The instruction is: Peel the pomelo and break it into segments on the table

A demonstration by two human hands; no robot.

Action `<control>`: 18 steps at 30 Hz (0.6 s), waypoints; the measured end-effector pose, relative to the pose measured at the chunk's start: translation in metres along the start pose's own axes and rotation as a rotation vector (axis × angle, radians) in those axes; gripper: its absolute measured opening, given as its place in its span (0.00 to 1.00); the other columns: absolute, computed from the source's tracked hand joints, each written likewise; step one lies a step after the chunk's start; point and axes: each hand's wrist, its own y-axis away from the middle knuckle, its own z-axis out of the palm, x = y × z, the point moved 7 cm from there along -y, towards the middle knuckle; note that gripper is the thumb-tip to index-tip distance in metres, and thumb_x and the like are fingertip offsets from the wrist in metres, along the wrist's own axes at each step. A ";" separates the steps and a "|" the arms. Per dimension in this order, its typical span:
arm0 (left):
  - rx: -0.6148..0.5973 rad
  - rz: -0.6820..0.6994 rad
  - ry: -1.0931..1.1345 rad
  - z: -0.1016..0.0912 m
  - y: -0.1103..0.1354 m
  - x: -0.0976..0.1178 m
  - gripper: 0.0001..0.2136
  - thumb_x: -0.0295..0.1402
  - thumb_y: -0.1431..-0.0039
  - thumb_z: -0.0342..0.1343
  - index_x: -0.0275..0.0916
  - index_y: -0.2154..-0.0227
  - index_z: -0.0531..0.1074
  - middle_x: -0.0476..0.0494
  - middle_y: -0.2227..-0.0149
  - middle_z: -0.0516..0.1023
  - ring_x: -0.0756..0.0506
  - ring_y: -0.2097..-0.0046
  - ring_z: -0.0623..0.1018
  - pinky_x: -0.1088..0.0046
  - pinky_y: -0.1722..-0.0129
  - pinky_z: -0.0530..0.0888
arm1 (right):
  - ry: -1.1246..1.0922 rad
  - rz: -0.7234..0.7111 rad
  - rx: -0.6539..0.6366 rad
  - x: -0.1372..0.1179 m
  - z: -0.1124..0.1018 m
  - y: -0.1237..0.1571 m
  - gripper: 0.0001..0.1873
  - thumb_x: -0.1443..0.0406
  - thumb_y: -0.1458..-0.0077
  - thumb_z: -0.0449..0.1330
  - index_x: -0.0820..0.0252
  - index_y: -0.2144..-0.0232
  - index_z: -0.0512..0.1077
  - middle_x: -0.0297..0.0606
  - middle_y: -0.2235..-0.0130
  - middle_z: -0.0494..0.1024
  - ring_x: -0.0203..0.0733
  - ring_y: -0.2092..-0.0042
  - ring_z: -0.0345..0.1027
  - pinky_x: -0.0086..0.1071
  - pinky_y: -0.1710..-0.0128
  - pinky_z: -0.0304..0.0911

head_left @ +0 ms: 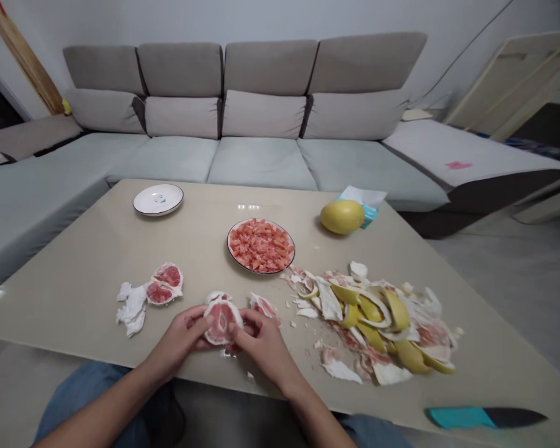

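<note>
Both hands grip one chunk of pink pomelo segments near the front edge of the beige table. My left hand pinches its left side, and my right hand curls round its right side. A loose segment lies just behind my right hand. Two more segments rest to the left beside white pith scraps. Further back stands a plate heaped with pink pomelo flesh.
A pile of yellow peel and white pith spreads right of my hands. A teal-handled knife lies at the front right. A whole pomelo, a tissue pack and an empty white plate sit further back. A grey sofa stands behind.
</note>
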 end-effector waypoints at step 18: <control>-0.263 -0.078 -0.150 -0.007 0.006 0.025 0.17 0.40 0.44 0.61 0.35 0.55 0.74 0.43 0.66 0.79 0.46 0.64 0.77 0.73 0.63 0.71 | -0.186 0.119 -0.127 -0.006 -0.005 0.009 0.22 0.50 0.48 0.62 0.63 0.61 0.75 0.33 0.74 0.75 0.31 0.78 0.57 0.25 0.78 0.50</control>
